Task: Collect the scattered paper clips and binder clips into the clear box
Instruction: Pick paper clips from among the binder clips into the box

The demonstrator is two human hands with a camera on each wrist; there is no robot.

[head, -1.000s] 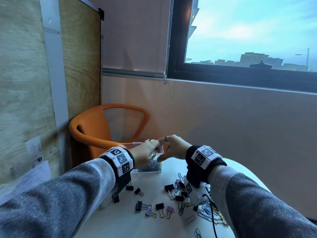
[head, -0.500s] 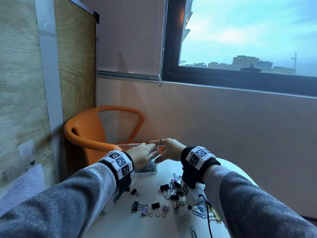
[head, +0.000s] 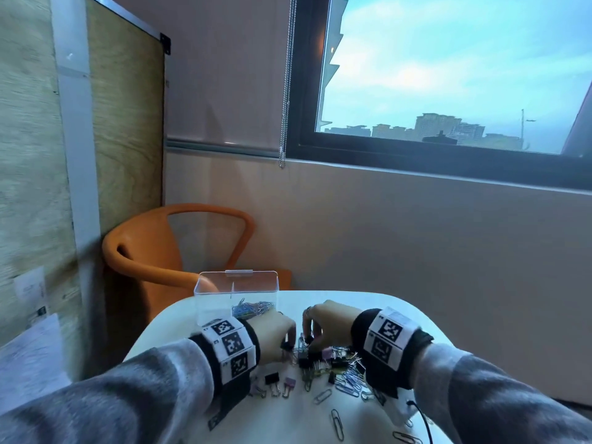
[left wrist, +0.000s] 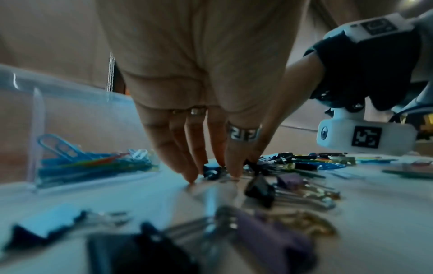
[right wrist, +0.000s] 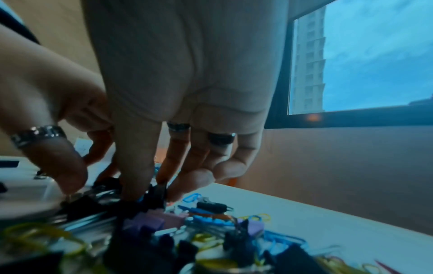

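The clear box [head: 211, 299] [left wrist: 35, 129] stands at the table's far left with its lid raised. Coloured paper clips [head: 253, 307] [left wrist: 89, 163] lie in its right compartment. A pile of binder clips and paper clips [head: 336, 363] [right wrist: 164, 220] lies just in front of it. My left hand [head: 288, 342] [left wrist: 211, 176] is down at the pile's left edge, fingertips closed round a small black binder clip [left wrist: 212, 171]. My right hand [head: 309, 339] [right wrist: 150, 192] points down beside it and pinches another black binder clip [right wrist: 155, 194] between thumb and fingers.
The white round table [head: 368, 312] ends close behind the box. An orange chair [head: 144, 251] stands beyond it on the left. Loose binder clips [head: 272, 378] and single paper clips [head: 338, 424] lie nearer to me. Papers [head: 28, 357] sit by the left wall.
Both hands have let go of the box lid, which now stands open. They have dropped back towards me onto the pile of clips.
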